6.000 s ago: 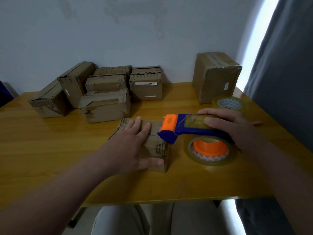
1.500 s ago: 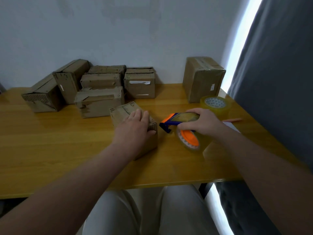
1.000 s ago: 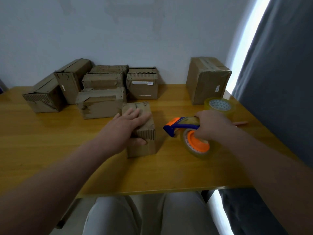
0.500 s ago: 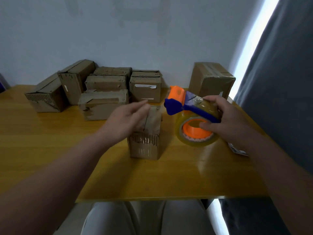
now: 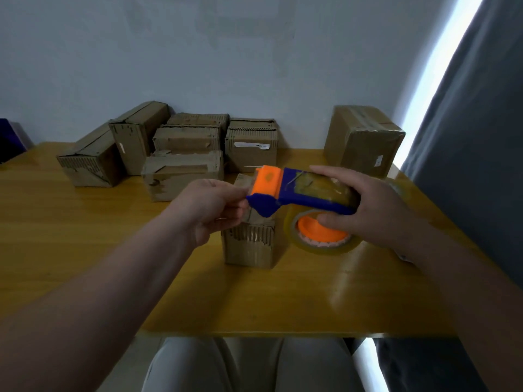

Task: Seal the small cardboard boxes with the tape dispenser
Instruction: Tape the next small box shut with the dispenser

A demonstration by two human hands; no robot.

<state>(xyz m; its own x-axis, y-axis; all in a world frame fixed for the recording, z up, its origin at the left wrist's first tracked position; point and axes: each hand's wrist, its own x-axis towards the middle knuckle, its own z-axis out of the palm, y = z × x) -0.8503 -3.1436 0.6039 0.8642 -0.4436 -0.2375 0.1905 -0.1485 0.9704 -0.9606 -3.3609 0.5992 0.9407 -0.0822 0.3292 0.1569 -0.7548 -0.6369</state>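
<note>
Two hands met over one small cardboard box, which stood upright on the wooden table at 12 o'clock, directly beneath them, probably so tape could go straight onto its top flaps. The right hand gripped the tape dispenser, fingers wrapped over its blue plastic body, thumb beside the orange hub. The left hand pinched at the orange nose, seemingly to draw out the clear tape's end, itself too faint to see. More worn, ragged-edged corrugated boxes waited at 10 to 11 o'clock.
</note>
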